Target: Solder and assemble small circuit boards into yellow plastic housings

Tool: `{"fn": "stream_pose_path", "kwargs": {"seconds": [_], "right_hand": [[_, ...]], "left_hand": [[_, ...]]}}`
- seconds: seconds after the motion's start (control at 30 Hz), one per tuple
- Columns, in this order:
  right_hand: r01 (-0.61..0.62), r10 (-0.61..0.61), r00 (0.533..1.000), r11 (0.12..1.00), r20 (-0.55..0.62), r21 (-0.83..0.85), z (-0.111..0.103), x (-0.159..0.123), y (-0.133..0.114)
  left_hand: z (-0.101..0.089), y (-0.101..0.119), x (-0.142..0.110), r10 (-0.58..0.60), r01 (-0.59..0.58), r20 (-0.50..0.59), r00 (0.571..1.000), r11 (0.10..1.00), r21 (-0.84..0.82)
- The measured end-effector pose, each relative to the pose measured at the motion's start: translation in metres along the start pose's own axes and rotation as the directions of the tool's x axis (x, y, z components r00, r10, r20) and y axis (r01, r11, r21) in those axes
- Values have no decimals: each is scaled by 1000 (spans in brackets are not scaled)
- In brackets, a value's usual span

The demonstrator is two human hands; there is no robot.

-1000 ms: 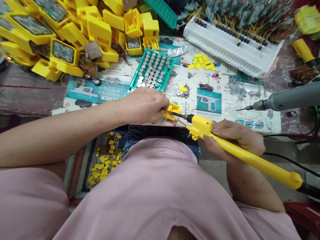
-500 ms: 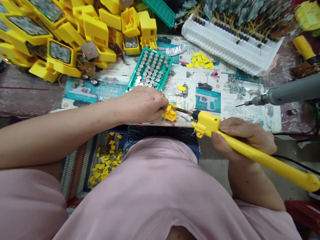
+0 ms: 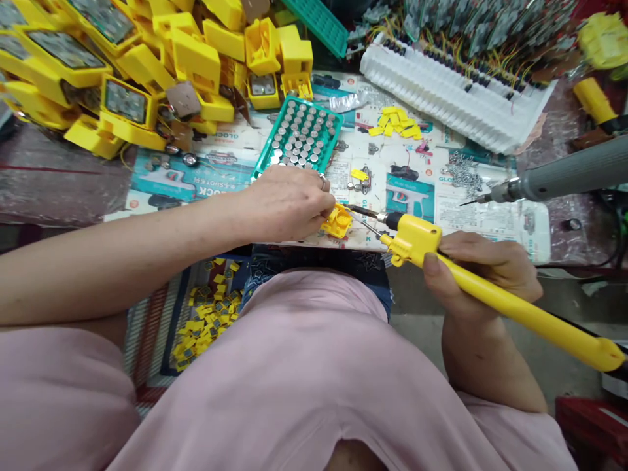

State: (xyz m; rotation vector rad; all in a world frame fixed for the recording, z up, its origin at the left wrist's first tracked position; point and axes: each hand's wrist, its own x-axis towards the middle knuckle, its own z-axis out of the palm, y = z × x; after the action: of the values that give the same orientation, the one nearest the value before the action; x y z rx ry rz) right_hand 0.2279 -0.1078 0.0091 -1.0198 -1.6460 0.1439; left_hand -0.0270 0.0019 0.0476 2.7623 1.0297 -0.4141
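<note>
My right hand (image 3: pixel 483 275) is closed around a yellow soldering iron (image 3: pixel 520 307) with a thin second rod below its hot shaft. The iron's tip points left and meets a small yellow plastic case (image 3: pixel 337 221) at the table's near edge; whether they touch, I cannot tell. My left hand (image 3: pixel 297 203) pinches that case from its left side, with the fingertips partly hidden behind the knuckles. Just beyond my left hand lies a green tray (image 3: pixel 294 134) holding several button cells. A small yellow piece (image 3: pixel 360 174) rests with some metal parts right of it.
Yellow housings (image 3: pixel 196 59) are heaped at the far left. A white foam rack (image 3: pixel 441 98) of wired parts stands at the back. Yellow tabs (image 3: pixel 396 122) and screws (image 3: pixel 462 171) lie on the printed cardboard. A grey electric screwdriver (image 3: pixel 564 173) juts in from the right.
The view has shifted slightly. The soldering iron has drawn a little right and down relative to the case, with its tip still near it. Both hands keep their hold.
</note>
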Motion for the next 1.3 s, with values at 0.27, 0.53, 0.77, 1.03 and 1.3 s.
{"fn": "stream_pose_path", "kwargs": {"seconds": [0.27,0.53,0.77,1.03,1.3], "right_hand": [[-182,182,982,983,-59,-7,-1,-8,-7],[-152,151,985,988,-82,-14,-1,-12,0],[-131,127,988,991,-86,-30,1,-19,-1],[-32,32,999,994,-2,-104,6,-26,-5],[2,6,995,996,96,-85,13,-20,-14]], "left_hand": [[18,-13,-29,-223,96,-227,948,880,-466],[41,-2,-33,-399,147,-393,828,832,-535],[35,5,-10,-308,179,-339,889,915,-361],[21,14,-2,-331,282,-185,925,927,-246],[6,9,4,-287,271,-81,954,948,-164]]}}
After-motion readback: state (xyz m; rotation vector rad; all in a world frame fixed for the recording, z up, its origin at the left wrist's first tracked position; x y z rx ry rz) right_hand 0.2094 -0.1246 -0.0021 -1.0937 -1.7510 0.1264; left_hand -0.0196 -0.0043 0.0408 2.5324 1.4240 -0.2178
